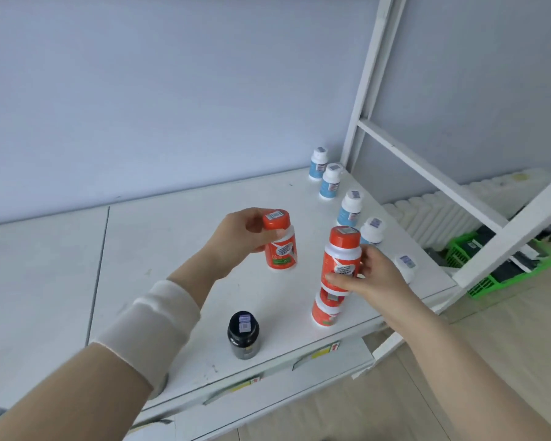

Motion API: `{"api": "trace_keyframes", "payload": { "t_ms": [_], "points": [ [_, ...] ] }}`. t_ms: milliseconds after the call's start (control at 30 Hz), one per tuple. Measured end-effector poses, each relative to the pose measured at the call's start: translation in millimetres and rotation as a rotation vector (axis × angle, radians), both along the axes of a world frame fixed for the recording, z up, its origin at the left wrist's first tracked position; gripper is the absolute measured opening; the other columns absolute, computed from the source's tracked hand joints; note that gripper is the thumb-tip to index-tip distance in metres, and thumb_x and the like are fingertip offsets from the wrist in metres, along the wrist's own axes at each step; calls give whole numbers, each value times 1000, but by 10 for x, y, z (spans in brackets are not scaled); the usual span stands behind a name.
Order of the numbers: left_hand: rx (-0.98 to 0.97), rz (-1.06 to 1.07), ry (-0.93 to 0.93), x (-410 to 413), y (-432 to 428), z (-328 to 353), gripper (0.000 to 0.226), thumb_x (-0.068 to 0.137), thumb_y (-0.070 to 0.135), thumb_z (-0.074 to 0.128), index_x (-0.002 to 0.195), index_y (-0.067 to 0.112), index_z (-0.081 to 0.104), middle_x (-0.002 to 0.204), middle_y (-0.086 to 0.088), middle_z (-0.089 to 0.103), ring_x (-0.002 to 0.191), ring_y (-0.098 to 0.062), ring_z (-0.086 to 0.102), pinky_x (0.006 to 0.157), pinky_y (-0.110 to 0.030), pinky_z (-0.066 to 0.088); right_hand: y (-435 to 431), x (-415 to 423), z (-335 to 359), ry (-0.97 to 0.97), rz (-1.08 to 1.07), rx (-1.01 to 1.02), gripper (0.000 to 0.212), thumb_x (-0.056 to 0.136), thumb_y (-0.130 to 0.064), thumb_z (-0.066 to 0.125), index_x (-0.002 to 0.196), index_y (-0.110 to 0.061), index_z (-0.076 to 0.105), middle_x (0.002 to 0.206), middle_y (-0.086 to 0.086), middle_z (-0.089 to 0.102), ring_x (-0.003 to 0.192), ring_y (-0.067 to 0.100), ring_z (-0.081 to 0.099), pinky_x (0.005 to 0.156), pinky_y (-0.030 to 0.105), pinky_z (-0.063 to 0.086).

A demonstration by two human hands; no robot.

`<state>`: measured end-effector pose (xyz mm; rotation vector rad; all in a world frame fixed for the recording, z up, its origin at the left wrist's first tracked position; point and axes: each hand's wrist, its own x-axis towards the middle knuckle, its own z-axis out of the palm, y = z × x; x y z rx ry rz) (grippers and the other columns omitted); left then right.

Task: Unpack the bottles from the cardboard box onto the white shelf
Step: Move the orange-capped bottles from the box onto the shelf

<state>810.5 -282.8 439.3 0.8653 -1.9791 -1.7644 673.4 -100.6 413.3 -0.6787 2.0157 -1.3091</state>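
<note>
My left hand (240,232) grips an orange-capped, orange-and-white bottle (280,241) just above the white shelf (172,249). My right hand (368,276) holds a second orange bottle (341,261) directly over a third orange bottle (326,308) that stands on the shelf near its front edge; whether the two touch I cannot tell. A black bottle (243,335) stands at the front of the shelf. Several blue-and-white bottles (330,181) stand in a row along the shelf's right edge. No cardboard box is in view.
A white frame post and slanted bars (427,173) rise at the shelf's right end. Beyond it on the floor lie a green plastic basket (503,268) and white rolls (442,211). A grey-blue wall backs the shelf.
</note>
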Motion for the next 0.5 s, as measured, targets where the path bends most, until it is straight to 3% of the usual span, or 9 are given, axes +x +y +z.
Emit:
{"api": "trace_keyframes", "payload": {
  "t_ms": [67, 167, 367, 500],
  "points": [
    [-14, 54, -23, -260, -118, -72, 37, 79, 14, 73, 114, 15, 62, 111, -7, 67, 105, -23, 64, 86, -33, 55, -135, -267, -45, -2, 24, 3, 57, 67, -17, 81, 115, -21, 50, 113, 0, 63, 107, 18, 60, 96, 36, 48],
    [-42, 122, -64, -523, -277, -246, 36, 77, 13, 75, 111, 18, 62, 112, -5, 67, 107, -23, 64, 90, -38, 54, -324, -496, -96, 8, 88, 26, 56, 69, -16, 80, 114, -22, 47, 105, -5, 59, 99, 14, 58, 79, 19, 45],
    [-98, 216, -155, -937, -770, -662, 35, 75, 14, 76, 105, 24, 61, 111, -1, 67, 109, -21, 62, 97, -44, 50, -941, -850, -339, 152, 222, 129, 61, 66, -15, 82, 117, -13, 50, 104, -3, 57, 96, 15, 55, 80, 21, 40],
    [-147, 234, -157, -1238, -1273, -810, 35, 75, 11, 76, 104, 22, 60, 110, -2, 66, 109, -22, 62, 95, -43, 51, -1394, -1011, -532, 181, 200, 119, 62, 66, -14, 82, 117, -10, 47, 102, -4, 54, 91, 14, 52, 78, 21, 39]
  ]
}}
